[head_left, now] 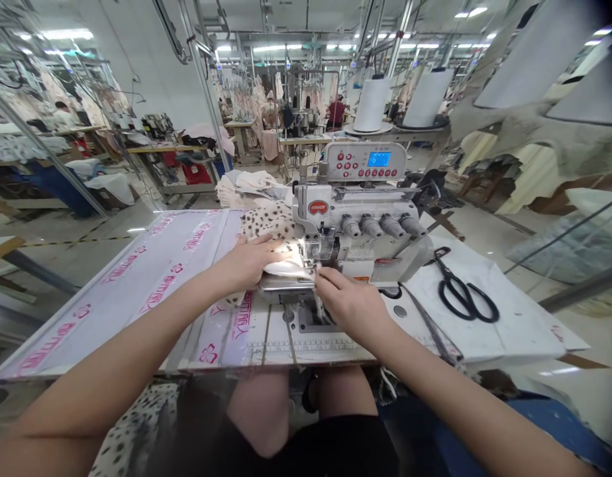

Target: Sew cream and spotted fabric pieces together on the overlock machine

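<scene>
A white overlock sewing machine [365, 232] stands on the work table [137, 285]. A cream fabric with dark spots [269, 222] runs from behind the machine to its needle area. My left hand [251, 260] lies flat on the fabric just left of the presser foot, fingers stretched out. My right hand [348, 301] sits in front of the needle area, fingers curled and pinching the fabric's near edge at the machine bed.
Black scissors [459, 288] lie on the table to the right of the machine. Two large white thread cones [373, 103] stand behind it. More spotted fabric [132, 424] hangs below the table's front edge. Other work tables and people are far behind.
</scene>
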Demonstrator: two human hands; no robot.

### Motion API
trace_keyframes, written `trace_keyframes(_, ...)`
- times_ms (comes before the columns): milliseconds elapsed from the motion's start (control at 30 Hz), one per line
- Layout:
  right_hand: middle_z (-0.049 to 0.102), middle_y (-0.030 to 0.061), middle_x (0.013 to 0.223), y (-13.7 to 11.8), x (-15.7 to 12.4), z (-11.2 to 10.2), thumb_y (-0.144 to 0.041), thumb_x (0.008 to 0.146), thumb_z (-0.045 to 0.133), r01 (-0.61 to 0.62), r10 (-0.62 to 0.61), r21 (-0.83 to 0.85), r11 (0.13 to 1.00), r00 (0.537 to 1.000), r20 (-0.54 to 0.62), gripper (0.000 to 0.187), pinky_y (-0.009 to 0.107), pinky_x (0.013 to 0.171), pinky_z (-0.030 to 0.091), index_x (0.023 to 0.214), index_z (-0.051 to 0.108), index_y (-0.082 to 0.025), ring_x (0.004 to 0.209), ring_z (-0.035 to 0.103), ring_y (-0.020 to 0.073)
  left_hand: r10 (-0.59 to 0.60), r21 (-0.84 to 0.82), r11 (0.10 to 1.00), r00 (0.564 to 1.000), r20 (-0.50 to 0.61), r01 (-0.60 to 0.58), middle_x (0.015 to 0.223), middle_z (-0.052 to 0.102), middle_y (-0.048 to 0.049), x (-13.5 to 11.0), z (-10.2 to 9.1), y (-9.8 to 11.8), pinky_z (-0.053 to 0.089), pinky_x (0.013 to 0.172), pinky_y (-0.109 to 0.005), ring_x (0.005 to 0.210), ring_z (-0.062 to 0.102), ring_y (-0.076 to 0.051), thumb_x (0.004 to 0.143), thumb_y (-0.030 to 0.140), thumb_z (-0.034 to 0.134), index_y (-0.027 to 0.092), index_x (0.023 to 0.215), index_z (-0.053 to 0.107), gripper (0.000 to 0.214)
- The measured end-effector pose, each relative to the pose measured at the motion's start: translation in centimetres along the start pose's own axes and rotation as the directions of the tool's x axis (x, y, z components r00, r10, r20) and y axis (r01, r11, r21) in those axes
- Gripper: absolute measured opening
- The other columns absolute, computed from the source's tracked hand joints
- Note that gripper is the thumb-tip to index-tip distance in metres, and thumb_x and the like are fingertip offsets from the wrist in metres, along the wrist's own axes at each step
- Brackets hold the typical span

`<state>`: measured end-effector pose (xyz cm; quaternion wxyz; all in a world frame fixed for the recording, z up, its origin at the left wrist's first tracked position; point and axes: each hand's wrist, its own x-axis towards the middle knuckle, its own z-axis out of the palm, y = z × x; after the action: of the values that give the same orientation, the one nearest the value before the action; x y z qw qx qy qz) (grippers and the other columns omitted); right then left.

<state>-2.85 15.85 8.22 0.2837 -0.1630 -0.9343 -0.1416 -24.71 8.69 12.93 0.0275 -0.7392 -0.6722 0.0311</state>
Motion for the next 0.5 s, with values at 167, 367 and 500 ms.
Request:
trace_keyframes(167,0.058,0.0089,0.115,-0.5,-2.7,1.5,-0.021,0.087,0.045,-0.089,0.106,0.156,0.984,0.989,-0.105,0.023,0.027,0.072,0.047,0.106,0.056,-0.015,0.091,0.058,0.0194,-0.132,-0.078,0.988,0.991,0.0,0.131,0.143,0.025,-0.0038,2.4,0.2,-0.9,0.014,0.098,-0.062,0.131,0.017,-0.027,0.078,0.004,0.034,0.031,0.125,0.043,0.055)
trace_keyframes(367,0.06,0.012,0.101,-1.3,-7.6,6.1,-0.019,0.087,0.041,-0.316,0.314,0.341,0.885,0.947,0.065,0.022,0.033,0.077,0.05,0.1,0.057,-0.012,0.092,0.058,0.0224,-0.252,-0.333,0.923,0.956,-0.148,0.192,0.124,0.049,-0.0107,7.7,0.9,-2.5,0.029,0.096,-0.051,0.121,0.034,-0.031,0.076,0.008,0.048,0.021,0.104,0.061,0.033)
trace_keyframes(500,0.061,0.0106,0.092,-1.3,-7.8,6.8,-0.021,0.088,0.039,-0.362,0.344,0.389,0.847,0.932,0.117,0.021,0.034,0.076,0.05,0.095,0.056,-0.014,0.086,0.059,0.022,-0.397,-0.474,0.839,0.896,-0.197,0.268,0.113,0.055,-0.0122,10.5,1.9,-2.9,0.036,0.092,-0.047,0.112,0.044,-0.03,0.077,0.008,0.049,0.016,0.097,0.062,0.025)
